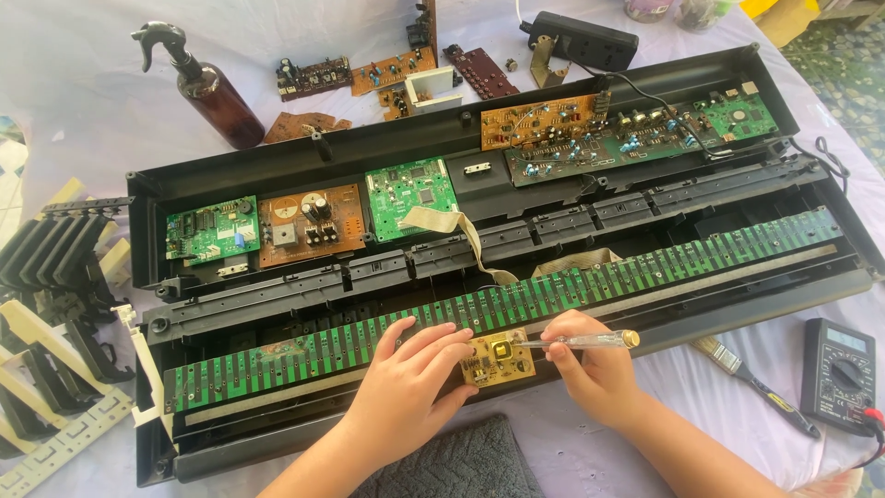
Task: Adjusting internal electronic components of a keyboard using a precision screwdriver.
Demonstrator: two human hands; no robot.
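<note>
White cloth-covered table: left hand, fingers spread, steadies a small tan circuit board; at 3 o'clock, right hand grips a clear-handled screwdriver, tip hidden.

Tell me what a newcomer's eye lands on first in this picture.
The opened black keyboard case fills the table, with a long green contact strip running across its front. At the middle front, the left hand steadies a small tan circuit board while the right hand holds a clear-handled screwdriver over it. A brown spray bottle stands at the upper left.
</note>
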